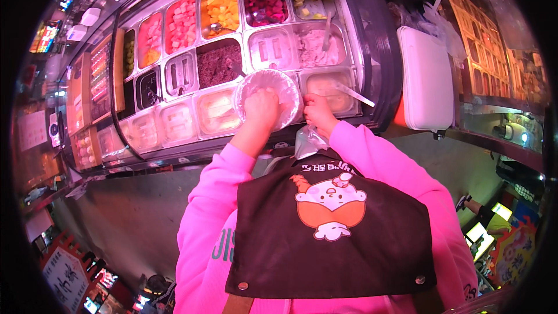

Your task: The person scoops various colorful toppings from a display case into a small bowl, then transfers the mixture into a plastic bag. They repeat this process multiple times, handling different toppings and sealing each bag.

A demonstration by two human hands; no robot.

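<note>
A round bowl lined with a clear plastic bag (pixel 288 85) rests over the near trays of a topping counter. My left hand (pixel 263 107) reaches down into this bowl, its fingertips hidden from view. Just right of the rim, my right hand (pixel 316 111) pinches the gathered edge of the plastic, and loose film (pixel 310 141) hangs below it. Behind the bowl is a tray of dark purple grains (pixel 218 63). A tray of pale paste (pixel 320 48) with a spoon in it lies beyond, to the right.
Metal trays of cubed fruit, among them yellow mango-like cubes (pixel 222 6), line the far row. A white lidded box (pixel 427 78) stands to the right. A long-handled utensil (pixel 355 94) sticks out of a near tray. Boxed goods (pixel 100 78) sit at the left end.
</note>
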